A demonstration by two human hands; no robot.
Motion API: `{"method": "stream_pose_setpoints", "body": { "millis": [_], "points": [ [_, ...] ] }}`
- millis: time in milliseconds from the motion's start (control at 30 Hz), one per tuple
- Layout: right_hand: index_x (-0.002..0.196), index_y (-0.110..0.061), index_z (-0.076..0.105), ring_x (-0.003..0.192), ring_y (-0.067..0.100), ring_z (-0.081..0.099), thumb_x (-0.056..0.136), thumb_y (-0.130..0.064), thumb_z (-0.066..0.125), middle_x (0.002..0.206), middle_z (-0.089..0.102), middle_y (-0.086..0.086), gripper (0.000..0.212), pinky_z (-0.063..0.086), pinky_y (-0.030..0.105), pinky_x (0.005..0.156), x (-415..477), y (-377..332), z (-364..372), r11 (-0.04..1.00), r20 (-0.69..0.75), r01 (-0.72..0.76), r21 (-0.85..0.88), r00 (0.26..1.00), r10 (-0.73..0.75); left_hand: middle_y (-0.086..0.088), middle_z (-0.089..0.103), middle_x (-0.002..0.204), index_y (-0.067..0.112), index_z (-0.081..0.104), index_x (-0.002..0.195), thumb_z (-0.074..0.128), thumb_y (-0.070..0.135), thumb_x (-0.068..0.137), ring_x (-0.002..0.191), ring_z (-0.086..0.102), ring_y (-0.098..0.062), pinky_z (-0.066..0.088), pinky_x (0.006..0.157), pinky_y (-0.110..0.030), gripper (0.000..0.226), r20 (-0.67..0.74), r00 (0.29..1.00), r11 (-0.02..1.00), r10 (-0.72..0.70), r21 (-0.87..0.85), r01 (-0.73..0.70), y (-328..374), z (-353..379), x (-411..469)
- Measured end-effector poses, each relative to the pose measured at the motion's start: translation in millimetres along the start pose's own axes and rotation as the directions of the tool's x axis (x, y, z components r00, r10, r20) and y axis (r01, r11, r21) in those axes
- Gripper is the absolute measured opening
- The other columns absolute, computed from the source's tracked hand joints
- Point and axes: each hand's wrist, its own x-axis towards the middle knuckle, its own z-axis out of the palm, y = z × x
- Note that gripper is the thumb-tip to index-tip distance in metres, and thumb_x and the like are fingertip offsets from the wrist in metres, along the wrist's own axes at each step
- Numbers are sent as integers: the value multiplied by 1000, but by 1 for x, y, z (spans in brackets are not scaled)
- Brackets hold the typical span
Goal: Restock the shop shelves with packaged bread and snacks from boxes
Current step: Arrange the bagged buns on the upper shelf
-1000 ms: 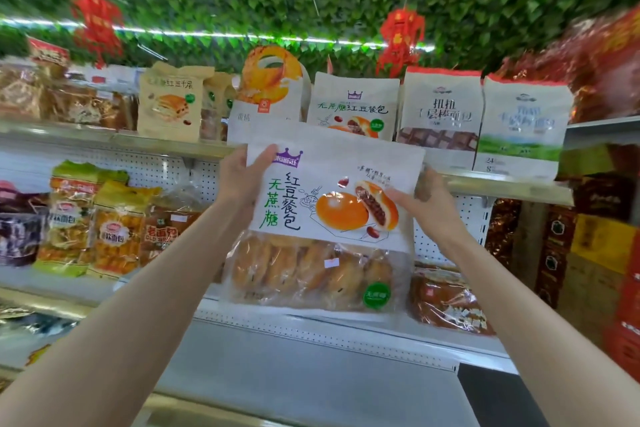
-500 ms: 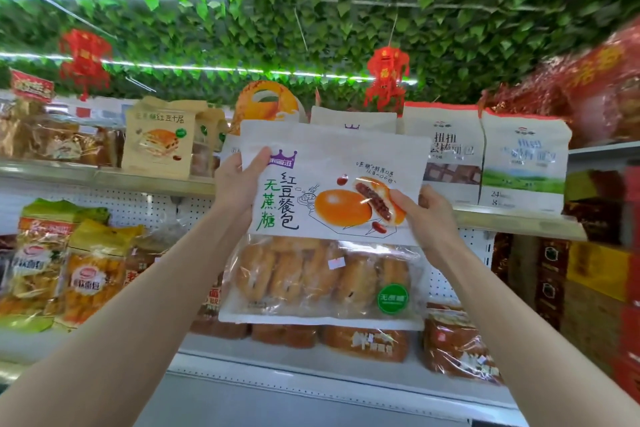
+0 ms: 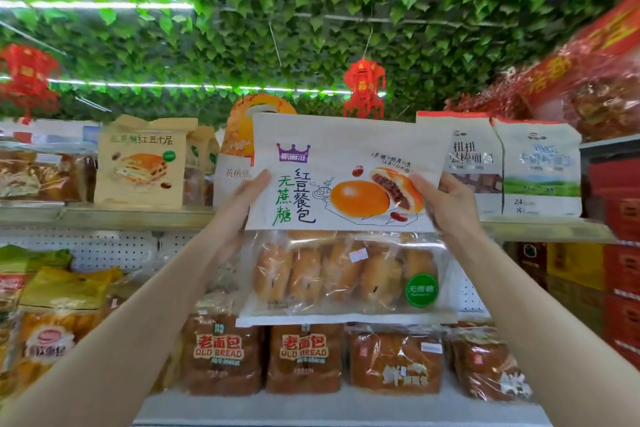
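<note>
- Clasping the bread bag (image 3: 343, 218) at its 9 o'clock edge: left hand (image 3: 239, 204), grip curled round it.
- Centre: bread bag upright, before the upper shelf (image 3: 138, 217).
- At the 3 o'clock edge: right hand (image 3: 450, 208), grip pinching it.
- At 6 o'clock, below: packaged loaves (image 3: 221, 354).

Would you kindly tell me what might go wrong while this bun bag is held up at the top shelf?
1. The left hand and right hand pinch the bun bag only at its paper top; the bun-filled part hangs free and might swing or slip.
2. The top shelf looks crowded: the orange handled pack and white bag stand close by, so pushing in may topple them.
</note>
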Motion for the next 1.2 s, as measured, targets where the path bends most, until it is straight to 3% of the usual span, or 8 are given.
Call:
{"method": "stream_pose_setpoints", "body": {
  "millis": [133, 233, 367, 567, 733, 967, 1133, 1200],
  "points": [
    [108, -15, 65, 66, -3, 65, 92, -20, 64, 91, 70, -2, 17, 45, 5, 53, 7, -8, 9, 997, -40, 53, -56, 998, -56, -4, 64, 129, 25, 49, 138, 38, 65, 83, 117, 62, -20, 48, 99, -41, 70, 154, 988, 999, 16, -30, -11, -11, -23, 11],
    [108, -14, 63, 56, -9, 63, 93, -18, 62, 85, 67, -7, 16, 43, 3, 51, 9, -11, 15, 996, -42, 70, -61, 997, -72, -6, 65, 128, 21, 49, 138, 56, 66, 76, 114, 64, -21, 56, 88, -36, 77, 182, 983, 998, 31, -67, -19, -5, -30, 16],
    [108, -15, 64, 59, -9, 64, 93, -22, 63, 87, 68, -8, 17, 44, 4, 52, 12, -11, 18, 993, -27, 79, -93, 996, -82, -8, 68, 121, 17, 55, 129, 86, 61, 49, 110, 66, -24, 58, 76, -30, 96, 249, 967, 990, 61, -137, -28, 5, -33, 21],
    [111, -15, 67, 66, -3, 67, 92, -24, 63, 83, 71, -12, 21, 48, 8, 58, 19, -11, 18, 987, 16, 75, -143, 997, -73, -13, 67, 121, 10, 64, 118, 87, 51, 54, 113, 64, -30, 51, 91, -44, 80, 260, 964, 997, 60, -65, -44, 10, -31, 28],
    [110, -14, 67, 68, -2, 69, 92, -21, 64, 89, 73, -7, 19, 51, 10, 61, 29, -9, 18, 989, 38, 74, -131, 997, -70, -13, 74, 103, 5, 70, 102, 71, 32, 68, 98, 70, -27, 59, 74, -31, 44, 91, 992, 994, 90, -72, -83, 9, -17, 26],
    [116, -13, 66, 70, -1, 69, 91, -19, 65, 96, 73, -2, 26, 53, 13, 66, 45, -14, 18, 978, 74, 113, -173, 992, -101, -10, 76, 91, 5, 71, 99, 69, 19, 83, 80, 74, -21, 61, 66, -30, 22, -106, 985, 981, 138, -122, -151, 19, 7, 24],
    [117, -8, 66, 78, 7, 62, 95, -24, 60, 104, 69, 2, 28, 49, 11, 64, 58, -43, 20, 929, 100, 196, -313, 980, -174, 18, 69, 61, 19, 68, 88, 62, 24, 90, 53, 64, 6, 45, 46, -7, 8, -217, 929, 954, 299, 42, -297, 31, 19, 29],
    [112, -8, 68, 86, 19, 67, 95, -31, 59, 104, 71, 4, 30, 54, 26, 77, 60, -55, 21, 909, 123, 205, -362, 978, -171, 23, 66, 56, 26, 66, 80, 63, 31, 90, 50, 62, 9, 41, 45, -4, 12, -246, 898, 931, 364, 123, -343, 36, 22, 32]
  ]
}}
